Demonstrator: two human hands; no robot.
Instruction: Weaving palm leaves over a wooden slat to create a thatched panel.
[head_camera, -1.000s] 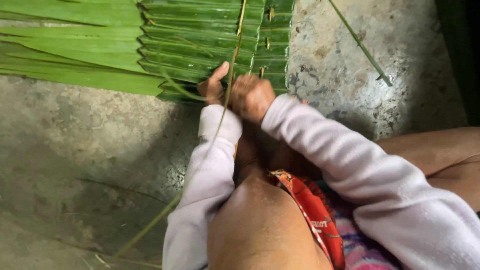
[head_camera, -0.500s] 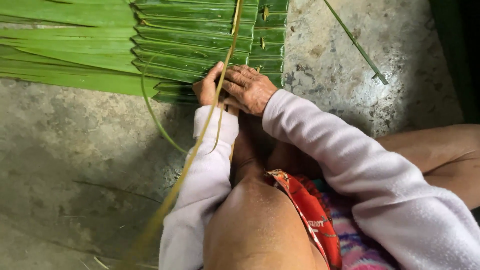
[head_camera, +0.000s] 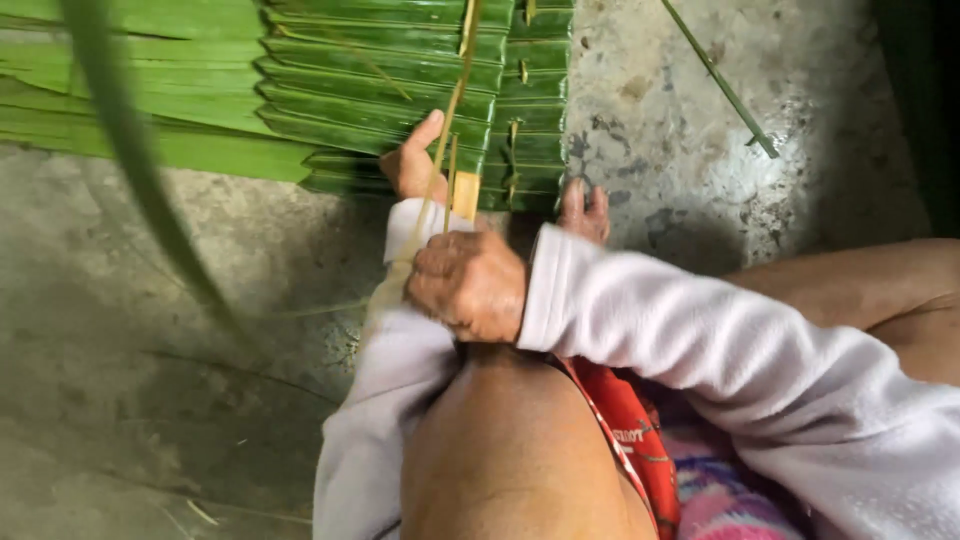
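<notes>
Two hands at work: my left hand (head_camera: 412, 165) presses flat, fingers apart, on the folded green palm-leaf panel (head_camera: 400, 90) lying on the concrete floor (head_camera: 150, 330). My right hand (head_camera: 468, 285), fisted, grips a thin yellowish strip (head_camera: 455, 100) running up across the panel.

A mottled concrete floor (head_camera: 700, 110) (rough, grey) bears folded green palm leaves (head_camera: 380, 90).

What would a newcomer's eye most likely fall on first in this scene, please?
Probably the panel of folded green palm leaves across the top, lying on the mottled concrete floor. Just below it, the left hand presses on the panel's near edge, while the right hand is clenched around a thin yellowish strip that runs up across the leaves.
</notes>
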